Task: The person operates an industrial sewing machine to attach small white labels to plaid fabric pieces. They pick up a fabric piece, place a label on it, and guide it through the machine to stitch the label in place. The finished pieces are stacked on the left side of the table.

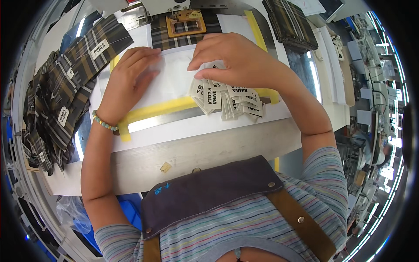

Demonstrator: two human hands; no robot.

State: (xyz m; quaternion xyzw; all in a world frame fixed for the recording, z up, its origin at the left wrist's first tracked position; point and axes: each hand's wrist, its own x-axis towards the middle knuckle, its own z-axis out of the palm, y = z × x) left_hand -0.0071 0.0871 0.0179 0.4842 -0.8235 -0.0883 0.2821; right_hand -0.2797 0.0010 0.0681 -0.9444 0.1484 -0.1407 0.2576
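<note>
Here left hand (pixel 128 81) fingers flat, together, on white sheet (pixel 174 83); right hand (pixel 238 59) fingers pinch label (pixel 209 67).

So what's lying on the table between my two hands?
In the head view, only a bare white sheet lies between the left hand and right hand, which rests above the label pile.

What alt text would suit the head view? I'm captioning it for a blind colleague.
Seen from above, a person's left hand lies flat on a white sheet while the right hand fingers a heap of small white woven labels. Plaid fabric pieces are piled at left.
</note>
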